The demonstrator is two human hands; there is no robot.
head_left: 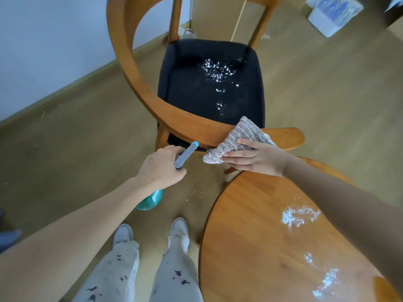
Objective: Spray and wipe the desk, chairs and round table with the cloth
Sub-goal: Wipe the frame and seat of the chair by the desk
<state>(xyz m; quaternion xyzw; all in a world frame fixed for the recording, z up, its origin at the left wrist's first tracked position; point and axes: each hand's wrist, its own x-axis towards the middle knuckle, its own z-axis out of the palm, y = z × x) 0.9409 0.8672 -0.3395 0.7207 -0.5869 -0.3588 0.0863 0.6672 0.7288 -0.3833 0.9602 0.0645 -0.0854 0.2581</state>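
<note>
Cloth (pixel 237 142) lies over the curved wooden arm of the chair (pixel 139 88), at the near end of it, just past the round counter (pixel 250 236). The right hand (pixel 255 156) presses down on the cloth with straight, flat fingers. My guess is that the flat hand keeps the cloth tight on the wood so it can rub along the arm.

The left hand (pixel 161 166) grips the spray bottle (pixel 152 198) with its fingers curled around the neck. The gray and blue spray head (pixel 186 155) points up toward the chair. The blue-green body of the bottle hangs down under the wrist. I think the bottle is kept close so it is ready for the next squirt, and so the other hand is free to wipe.

White spots (pixel 218 73) sit on the black seat (pixel 209 83), so the seat does not look wiped yet. More white patches (pixel 298 216) lie on the round counter on the right, near the arm.

The bottle looks see-through, and I cannot tell how much is in it. Far off on the right, a white box (pixel 333 16) sits on the floor (pixel 76 138). I cannot tell what is inside.
</note>
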